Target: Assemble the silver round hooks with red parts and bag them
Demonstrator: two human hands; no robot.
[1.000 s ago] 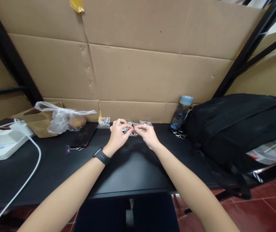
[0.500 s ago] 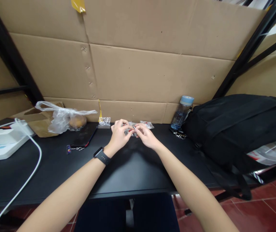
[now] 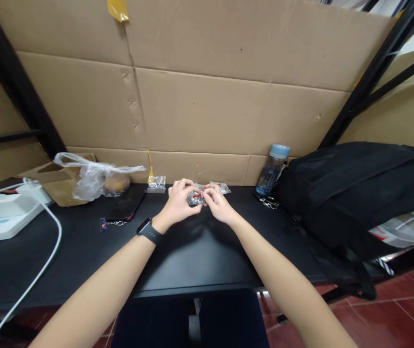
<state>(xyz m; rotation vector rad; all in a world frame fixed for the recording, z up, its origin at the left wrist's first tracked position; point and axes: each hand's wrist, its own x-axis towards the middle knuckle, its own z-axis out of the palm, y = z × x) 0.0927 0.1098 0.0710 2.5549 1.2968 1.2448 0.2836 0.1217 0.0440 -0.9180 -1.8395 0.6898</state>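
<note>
A small clear plastic packet (image 3: pixel 194 197) with something red in it sits between my hands, over the far middle of the black table. My left hand (image 3: pixel 180 202), with a dark watch on its wrist, curls around the packet's left side. At its right edge, the fingertips of my right hand (image 3: pixel 218 203) pinch the plastic. What exactly is inside is too small to make out. Just behind my right hand lies another clear packet (image 3: pixel 221 187) with a bit of red. Farther left, a shiny clear packet (image 3: pixel 156 184) rests against the cardboard.
A cardboard wall (image 3: pixel 207 111) closes off the back. Rightward stand a water bottle (image 3: pixel 272 169) and a black backpack (image 3: pixel 359 193). On the left are a dark phone-like item (image 3: pixel 125 203) with a charm, a tied plastic bag (image 3: pixel 92 179) and a white power strip (image 3: pixel 7 220).
My left hand has opened wider around the packet, its thumb moving down. More of the packet and its red part now shows. My right hand stays pinched nearly in place.
</note>
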